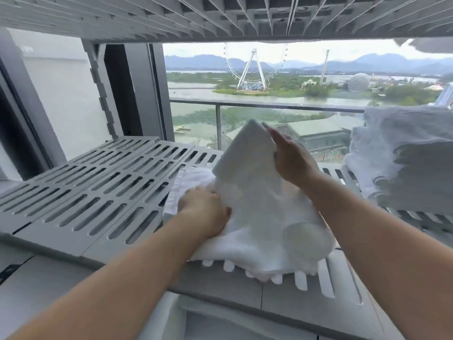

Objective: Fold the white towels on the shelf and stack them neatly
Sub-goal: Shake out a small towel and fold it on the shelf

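Note:
A white towel point(255, 217) lies on the grey slatted shelf point(98, 192), in the middle near its front edge. My right hand point(291, 160) grips the towel's far part and holds it lifted, so a corner stands up off the shelf. My left hand point(206, 212) presses down on the towel's left side, fingers tucked at the fold. A second towel layer point(188, 185) shows flat beneath, to the left of the lifted part. A pile of white towels point(404, 163) sits on the same shelf at the right.
Another slatted shelf point(220, 18) hangs close overhead. A shelf post point(103, 92) stands at the back left. Behind the shelf is a window with a balcony rail point(267, 104). The shelf's left half is bare slats.

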The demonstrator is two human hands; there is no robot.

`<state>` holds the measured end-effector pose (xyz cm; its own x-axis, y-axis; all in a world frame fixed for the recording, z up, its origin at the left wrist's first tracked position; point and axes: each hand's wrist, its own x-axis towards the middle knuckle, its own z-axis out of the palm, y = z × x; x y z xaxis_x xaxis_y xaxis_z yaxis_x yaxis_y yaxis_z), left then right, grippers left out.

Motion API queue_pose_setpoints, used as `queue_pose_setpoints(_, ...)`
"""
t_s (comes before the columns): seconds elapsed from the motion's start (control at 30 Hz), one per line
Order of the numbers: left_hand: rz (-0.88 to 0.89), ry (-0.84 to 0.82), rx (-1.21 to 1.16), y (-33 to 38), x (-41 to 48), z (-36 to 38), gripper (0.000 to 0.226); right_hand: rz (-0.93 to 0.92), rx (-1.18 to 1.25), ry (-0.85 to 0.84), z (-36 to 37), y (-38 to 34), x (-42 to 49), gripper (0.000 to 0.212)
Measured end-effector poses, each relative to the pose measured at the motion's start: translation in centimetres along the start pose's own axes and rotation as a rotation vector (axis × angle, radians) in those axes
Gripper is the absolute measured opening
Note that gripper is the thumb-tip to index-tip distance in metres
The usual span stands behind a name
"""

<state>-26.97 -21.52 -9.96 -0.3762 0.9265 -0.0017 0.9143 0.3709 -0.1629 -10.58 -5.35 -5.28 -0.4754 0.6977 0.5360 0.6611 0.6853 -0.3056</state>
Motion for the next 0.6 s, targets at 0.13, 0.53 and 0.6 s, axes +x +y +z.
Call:
queue_pose_setpoints(0.13,-0.010,0.083,0.020,-0.8,-0.1,-1.2,0.054,0.254,-0.197,-0.247,0.7,0.3,1.6,0.050)
queue_pose_setpoints(0.53,0.207,0.221,-0.330,-4.6,4.2,1.9,0.032,0.140,-0.308,-0.571,2.0,-3.0,-7.0,0.049)
queue_pose_setpoints(0.6,0.219,0.230,-0.297,-4.2,3.9,1.5,0.026,0.205,-0.445,-0.369,2.1,-3.2,-7.6,0.031)
